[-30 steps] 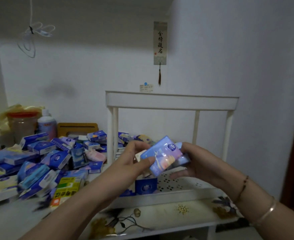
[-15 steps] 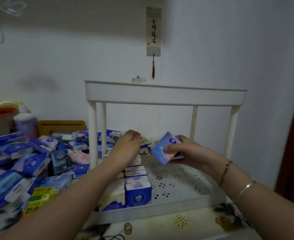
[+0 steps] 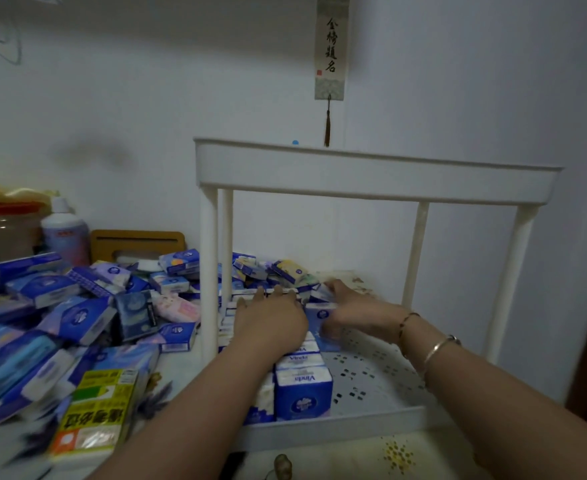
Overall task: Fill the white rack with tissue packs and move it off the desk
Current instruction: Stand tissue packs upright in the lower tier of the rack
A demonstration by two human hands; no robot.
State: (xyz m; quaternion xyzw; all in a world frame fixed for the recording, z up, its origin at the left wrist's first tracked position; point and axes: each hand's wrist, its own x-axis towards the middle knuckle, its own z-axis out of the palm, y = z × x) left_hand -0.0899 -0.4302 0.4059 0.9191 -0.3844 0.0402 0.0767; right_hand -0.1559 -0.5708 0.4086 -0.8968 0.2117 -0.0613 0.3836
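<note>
Your right hand pinches a blue-and-white tissue pack, fingers curled over its top, holding it upright on the lower shelf of the white rack; your left hand lies flat with straight fingers on top of the standing row of packs along the rack's left side. The relation that matters: the held pack stands just right of that row, touching or nearly touching it, its long axis vertical like its neighbours, so I judge the next move to be a short push left toward the rack's left posts to start a second row. The right hand is the nearer one; the left only steadies. The packs are soft, glossy plastic-wrapped blocks that will likely squash and tip if crowded. The shelf is hard white plastic with small perforations, mostly bare to the right. The loose heap of packs lies on the desk left of the rack.
</note>
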